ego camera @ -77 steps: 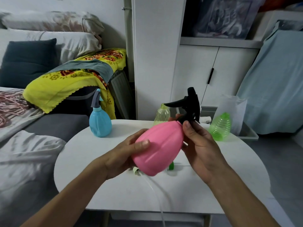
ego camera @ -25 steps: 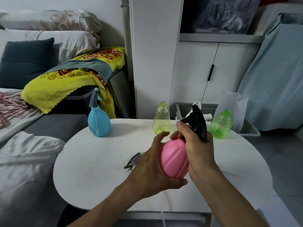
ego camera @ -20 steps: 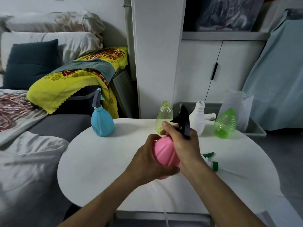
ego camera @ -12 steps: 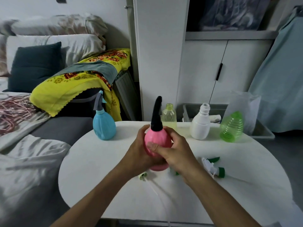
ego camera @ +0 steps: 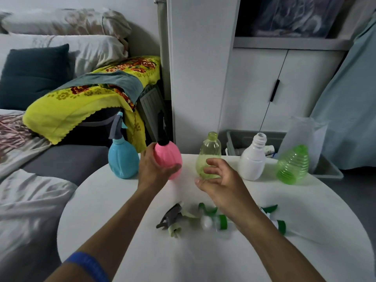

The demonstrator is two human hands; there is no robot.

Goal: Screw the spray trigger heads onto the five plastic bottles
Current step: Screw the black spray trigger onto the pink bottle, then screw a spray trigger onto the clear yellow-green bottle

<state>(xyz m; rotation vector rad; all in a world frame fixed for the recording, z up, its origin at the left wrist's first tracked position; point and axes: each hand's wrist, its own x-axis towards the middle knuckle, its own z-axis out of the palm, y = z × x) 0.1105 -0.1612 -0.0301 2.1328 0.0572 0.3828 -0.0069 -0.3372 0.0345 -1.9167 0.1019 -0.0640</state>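
Five bottles on the surface, two capped

Five plastic bottles stand in a row across the middle of the frame on the round white surface (ego camera: pixel 122 200). At the left end I see the blue pear-shaped bottle (ego camera: pixel 123 162) with a grey trigger head fitted. Just right of it, my left hand (ego camera: pixel 154 171) wraps its fingers round the pink ribbed bottle (ego camera: pixel 168 156), which stands upright and carries a black trigger head (ego camera: pixel 161 129) on its neck. Whether the pink bottle's base touches the surface I cannot tell.

My right hand (ego camera: pixel 219 184) hangs free at centre frame, fingers loosely curled and holding nothing, in front of the pale yellow-green clear bottle (ego camera: pixel 209 155), whose neck is bare. Further right stand the white opaque bottle (ego camera: pixel 253 159) with its threaded neck uncovered and the bright green ribbed clear bottle (ego camera: pixel 293 165), leaning a little.

Lower in the frame, near my right wrist, three loose heads lie on the surface: a grey trigger head with pale green collar (ego camera: pixel 171 219), a white trigger head with green collar (ego camera: pixel 213 219), partly blurred, and another white-and-green trigger head (ego camera: pixel 274 218) at the right, partly hidden by my forearm.
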